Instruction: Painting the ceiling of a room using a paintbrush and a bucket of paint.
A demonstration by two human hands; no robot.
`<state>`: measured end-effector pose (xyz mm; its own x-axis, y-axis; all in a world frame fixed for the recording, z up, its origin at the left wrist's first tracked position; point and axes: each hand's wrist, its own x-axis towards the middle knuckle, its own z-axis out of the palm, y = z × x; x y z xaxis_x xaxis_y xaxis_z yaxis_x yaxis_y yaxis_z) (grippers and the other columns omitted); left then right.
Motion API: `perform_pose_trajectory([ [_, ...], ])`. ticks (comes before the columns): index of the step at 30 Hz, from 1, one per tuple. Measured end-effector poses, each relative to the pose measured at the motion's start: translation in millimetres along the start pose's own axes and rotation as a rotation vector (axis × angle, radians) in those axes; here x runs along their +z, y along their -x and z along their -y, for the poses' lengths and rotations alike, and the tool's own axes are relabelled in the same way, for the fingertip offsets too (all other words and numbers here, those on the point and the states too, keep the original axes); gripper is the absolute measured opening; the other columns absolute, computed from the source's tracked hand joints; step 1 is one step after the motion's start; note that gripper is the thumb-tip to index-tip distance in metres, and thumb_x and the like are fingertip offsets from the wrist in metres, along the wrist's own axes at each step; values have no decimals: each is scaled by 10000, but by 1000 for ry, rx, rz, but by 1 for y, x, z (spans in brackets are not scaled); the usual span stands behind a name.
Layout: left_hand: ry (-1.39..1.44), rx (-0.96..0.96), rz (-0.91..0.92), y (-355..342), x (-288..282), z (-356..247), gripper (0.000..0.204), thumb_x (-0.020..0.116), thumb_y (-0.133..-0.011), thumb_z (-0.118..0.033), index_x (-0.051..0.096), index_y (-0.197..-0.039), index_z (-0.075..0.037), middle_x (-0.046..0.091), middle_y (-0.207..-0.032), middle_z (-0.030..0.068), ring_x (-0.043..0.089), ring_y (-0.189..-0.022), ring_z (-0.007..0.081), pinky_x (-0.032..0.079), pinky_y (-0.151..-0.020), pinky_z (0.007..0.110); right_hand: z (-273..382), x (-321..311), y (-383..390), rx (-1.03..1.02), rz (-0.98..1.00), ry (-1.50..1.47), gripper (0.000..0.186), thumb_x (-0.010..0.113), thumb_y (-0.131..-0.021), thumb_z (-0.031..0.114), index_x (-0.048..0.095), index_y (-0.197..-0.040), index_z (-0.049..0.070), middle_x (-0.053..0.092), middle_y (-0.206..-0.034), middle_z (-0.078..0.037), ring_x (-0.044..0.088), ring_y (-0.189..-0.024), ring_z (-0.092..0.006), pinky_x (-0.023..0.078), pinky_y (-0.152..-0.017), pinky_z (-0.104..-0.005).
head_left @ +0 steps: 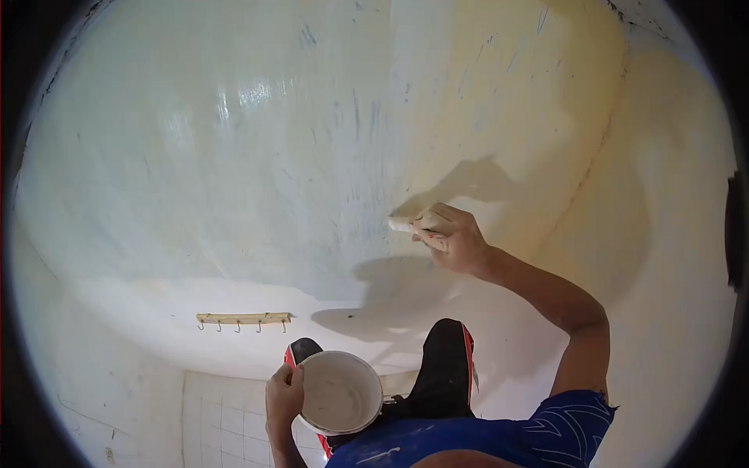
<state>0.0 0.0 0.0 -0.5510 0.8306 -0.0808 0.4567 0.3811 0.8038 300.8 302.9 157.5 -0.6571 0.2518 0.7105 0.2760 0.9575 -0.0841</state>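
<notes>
My right hand (452, 242) grips a paint brush (402, 224) with pale bristles, held up at the wall (257, 195), which is patchy in white, grey-blue and yellowish paint with some glossy streaks. The brush tip is at the wall surface, beside the shadow of my hand. My left hand (285, 394) is closed on the rim of a white bucket (341, 390) with white paint inside, held low in front of my body.
A pale wooden rail with several hooks (243, 318) is fixed low on the wall. A side wall (663, 195) meets it at the right. Below are my dark trousered legs (437, 374) and white square tiles (234, 425) at the lower left.
</notes>
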Motion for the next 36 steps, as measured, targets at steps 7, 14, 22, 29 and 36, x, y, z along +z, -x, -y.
perform_pose_trajectory([
  [7,-32,0,-4,-2,-9,7,453,631,-1011,-309,501,-742,33,457,-595,151,403,-556,200,376,-541,417,5,-85,-111,-233,-308,281,370,681,-847,-8,793,-1137,194,747,-986,-51,714,-897,-234,596,-785,-361],
  [14,-40,14,-5,-5,-8,0,458,633,-1010,-303,505,-726,33,436,-574,149,386,-542,195,362,-525,421,4,-162,-213,-521,-699,533,175,755,-861,-4,647,-993,37,672,-878,-106,649,-775,-211,539,-678,-349],
  [22,-16,-1,-6,-5,-11,6,449,640,-1009,-306,523,-741,34,458,-581,158,403,-539,206,367,-528,430,-3,18,-40,-449,-402,421,194,747,-711,83,647,-876,70,673,-991,-63,708,-874,-241,581,-686,-334],
  [29,-42,-3,8,-5,-13,3,459,638,-1011,-301,495,-730,32,446,-581,162,381,-540,209,356,-528,431,-8,47,41,-117,-276,-93,169,710,-828,-88,651,-906,49,720,-970,-137,742,-901,-295,601,-753,-364],
  [36,-45,7,30,-9,-9,7,449,609,-1023,-299,497,-758,45,411,-596,158,362,-569,181,348,-531,411,-26,-86,-77,-399,-579,146,317,632,-862,-131,700,-1133,18,723,-1070,-150,725,-903,-255,609,-735,-324],
])
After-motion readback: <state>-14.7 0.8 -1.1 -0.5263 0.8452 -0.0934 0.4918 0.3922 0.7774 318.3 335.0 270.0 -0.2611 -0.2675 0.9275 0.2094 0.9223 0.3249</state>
